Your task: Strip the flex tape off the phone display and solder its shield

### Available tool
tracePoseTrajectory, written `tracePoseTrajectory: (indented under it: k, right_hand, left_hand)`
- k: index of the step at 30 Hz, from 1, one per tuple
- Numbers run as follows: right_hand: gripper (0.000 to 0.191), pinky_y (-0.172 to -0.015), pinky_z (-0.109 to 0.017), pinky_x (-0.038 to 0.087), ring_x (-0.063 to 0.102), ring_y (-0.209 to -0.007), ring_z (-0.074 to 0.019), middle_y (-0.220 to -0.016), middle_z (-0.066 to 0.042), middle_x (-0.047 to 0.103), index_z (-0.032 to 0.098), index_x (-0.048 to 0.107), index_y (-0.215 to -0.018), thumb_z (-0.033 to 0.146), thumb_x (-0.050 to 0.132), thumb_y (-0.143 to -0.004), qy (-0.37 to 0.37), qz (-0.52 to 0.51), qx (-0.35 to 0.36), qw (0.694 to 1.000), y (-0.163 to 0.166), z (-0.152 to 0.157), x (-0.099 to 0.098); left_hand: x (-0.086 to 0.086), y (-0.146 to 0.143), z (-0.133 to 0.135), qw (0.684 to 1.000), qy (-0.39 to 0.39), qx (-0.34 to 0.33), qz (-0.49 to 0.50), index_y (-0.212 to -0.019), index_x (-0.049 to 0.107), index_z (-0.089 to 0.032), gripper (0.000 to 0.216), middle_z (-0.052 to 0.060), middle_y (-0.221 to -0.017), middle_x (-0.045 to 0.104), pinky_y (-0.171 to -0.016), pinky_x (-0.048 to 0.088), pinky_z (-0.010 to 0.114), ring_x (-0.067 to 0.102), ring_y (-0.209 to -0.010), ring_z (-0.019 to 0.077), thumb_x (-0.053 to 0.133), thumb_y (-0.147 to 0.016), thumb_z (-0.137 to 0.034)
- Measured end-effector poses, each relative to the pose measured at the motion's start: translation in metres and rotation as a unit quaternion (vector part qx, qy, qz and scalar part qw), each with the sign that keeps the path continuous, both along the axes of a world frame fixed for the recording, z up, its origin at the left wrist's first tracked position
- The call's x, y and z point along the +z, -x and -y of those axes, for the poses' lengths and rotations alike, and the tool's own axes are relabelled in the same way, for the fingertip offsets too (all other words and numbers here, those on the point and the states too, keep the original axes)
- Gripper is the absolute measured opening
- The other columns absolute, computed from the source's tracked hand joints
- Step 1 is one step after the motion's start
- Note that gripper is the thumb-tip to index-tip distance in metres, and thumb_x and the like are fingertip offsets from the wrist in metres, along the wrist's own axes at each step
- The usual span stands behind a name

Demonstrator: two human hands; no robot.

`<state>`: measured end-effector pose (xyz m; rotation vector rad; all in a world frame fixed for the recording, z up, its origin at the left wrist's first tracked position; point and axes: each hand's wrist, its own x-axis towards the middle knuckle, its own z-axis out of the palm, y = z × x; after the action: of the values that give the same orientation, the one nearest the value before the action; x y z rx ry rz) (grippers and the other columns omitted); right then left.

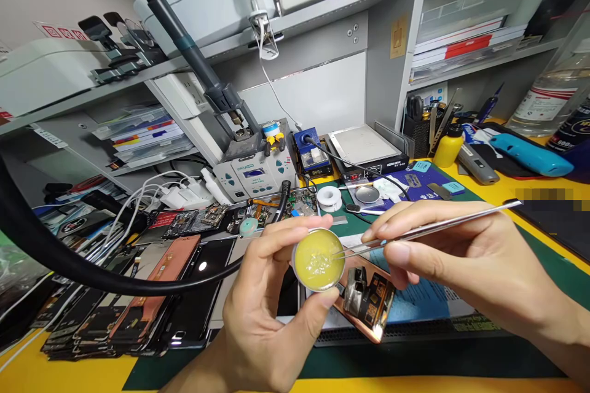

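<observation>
My left hand [271,301] grips a small round tin [319,260] by its rim, tilted so its yellow, waxy paste faces me. Between the thumb and fingers of my right hand [442,258] is a pair of metal tweezers [433,231], whose tips reach into the paste. The paste looks broken up and shiny near its middle. Below and behind the tin lies a copper-coloured phone housing [369,334] with exposed inner parts, partly hidden by my hands.
Stacked phone parts [152,295] lie at left. A hot-air station [253,172], a hot plate [366,150] and a solder spool [329,198] stand behind. A black hose [152,285] arcs across the left. At right are a yellow bottle [448,146] and a blue tool [530,155].
</observation>
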<state>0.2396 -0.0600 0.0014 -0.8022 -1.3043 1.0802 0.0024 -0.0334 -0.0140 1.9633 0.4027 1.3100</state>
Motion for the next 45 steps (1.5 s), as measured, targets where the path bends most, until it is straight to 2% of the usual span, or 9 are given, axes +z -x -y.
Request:
tracePoseTrajectory:
  k: [20,26,37,45]
  right_hand:
    - [0.013,-0.049,-0.023,0.062,0.071,-0.054,-0.0142,-0.088,-0.001,0.079,0.035,0.085,-0.088,0.024,0.086,-0.081,0.018,-0.016,0.019,1.000,-0.0025,0.0021,-0.0011]
    - [0.013,-0.048,-0.022,0.061,0.071,-0.053,-0.0139,-0.087,-0.001,0.078,0.034,0.085,-0.089,0.024,0.086,-0.082,0.021,-0.027,0.027,0.999,-0.0020,-0.0008,-0.0020]
    - [0.013,-0.048,-0.024,0.062,0.071,-0.053,-0.0153,-0.088,-0.002,0.079,0.033,0.086,-0.089,0.024,0.086,-0.081,0.020,-0.019,0.026,0.999,-0.0017,0.0000,-0.0021]
    - [0.012,-0.047,-0.022,0.060,0.071,-0.052,-0.0146,-0.085,-0.002,0.078,0.034,0.086,-0.088,0.025,0.087,-0.080,0.030,-0.030,0.037,0.998,-0.0009,0.0004,-0.0023]
  left_hand:
    - [-0.0004,-0.0014,-0.0021,0.999,-0.030,0.012,-0.004,-0.138,0.051,-0.018,0.065,0.014,-0.139,0.059,-0.119,0.048,0.044,0.057,-0.137,0.0279,0.067,-0.081,0.007]
    - [-0.0015,-0.0008,-0.0024,0.999,-0.041,0.026,-0.007,-0.138,0.052,-0.019,0.064,0.014,-0.138,0.061,-0.118,0.049,0.047,0.058,-0.136,0.0290,0.068,-0.081,0.005]
    - [-0.0039,-0.0005,-0.0046,0.995,-0.083,0.054,-0.017,-0.140,0.051,-0.025,0.072,0.014,-0.136,0.061,-0.114,0.051,0.061,0.060,-0.133,0.0332,0.073,-0.077,0.003]
    - [-0.0044,0.0013,-0.0045,0.994,-0.092,0.051,-0.016,-0.142,0.049,-0.022,0.078,0.014,-0.137,0.059,-0.113,0.052,0.061,0.059,-0.133,0.0338,0.073,-0.074,0.008]
